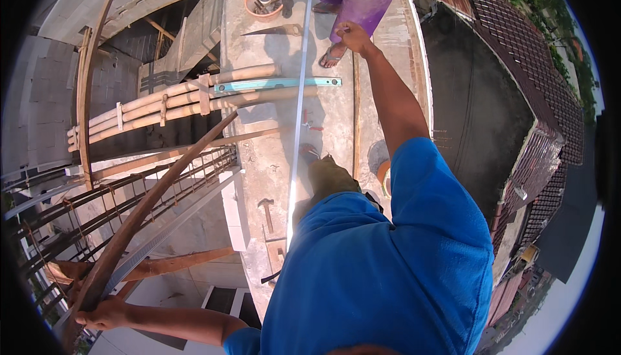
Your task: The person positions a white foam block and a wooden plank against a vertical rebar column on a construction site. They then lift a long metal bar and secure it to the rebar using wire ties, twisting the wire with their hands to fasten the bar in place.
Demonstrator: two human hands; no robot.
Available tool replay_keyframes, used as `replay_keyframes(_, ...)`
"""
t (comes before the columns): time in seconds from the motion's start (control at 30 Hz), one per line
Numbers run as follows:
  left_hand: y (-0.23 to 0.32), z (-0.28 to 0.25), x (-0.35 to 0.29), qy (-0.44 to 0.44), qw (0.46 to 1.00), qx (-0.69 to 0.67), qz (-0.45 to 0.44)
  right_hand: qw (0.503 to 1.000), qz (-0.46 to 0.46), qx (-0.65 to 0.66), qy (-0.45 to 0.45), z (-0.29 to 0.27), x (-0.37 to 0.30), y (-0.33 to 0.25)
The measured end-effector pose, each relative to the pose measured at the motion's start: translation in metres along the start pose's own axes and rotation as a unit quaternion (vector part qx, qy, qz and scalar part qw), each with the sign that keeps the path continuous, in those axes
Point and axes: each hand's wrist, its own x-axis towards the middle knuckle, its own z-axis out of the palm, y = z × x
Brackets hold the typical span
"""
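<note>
The long, dark brown wooden pole [158, 194] was grasped near its lower end by the bare left hand [103, 314], the fingers being wrapped round it as far as could be seen. It was slanted over the open gap beside the grey concrete slab [268, 174], its far end lying near the pale bamboo poles [249, 73]. The bare right hand [352, 36] was reached out toward a co-worker's purple trousers [369, 5]; its fingers were bent, but whether they were clenched or held anything could not be told.

Were the left grip loosened, the pole might be tipped into the gap or knocked against the dark steel bar cage [71, 211]. Balance could be lost, too, with both arms spread so wide. The long silver metal strip [299, 135] might be nudged by a foot (a wooden-handled hammer [268, 214] was also left lying nearby).

The pole was seen to be slender and unpainted, its upper part sunlit.
</note>
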Motion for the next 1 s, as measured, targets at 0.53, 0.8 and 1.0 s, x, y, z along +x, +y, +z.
replay_keyframes(0.53,0.043,0.046,-0.006,0.072,0.989,0.080,0.103,0.943,0.264,-0.162,-0.124,0.075,-0.359,0.286)
replay_keyframes(0.8,0.042,0.132,-0.079,0.032,0.989,0.081,0.120,0.957,0.282,-0.059,-0.042,0.187,-0.368,0.380)
replay_keyframes(1.0,0.019,0.242,-0.197,-0.068,0.992,0.071,0.079,0.931,0.342,-0.123,-0.030,0.256,-0.273,0.504)
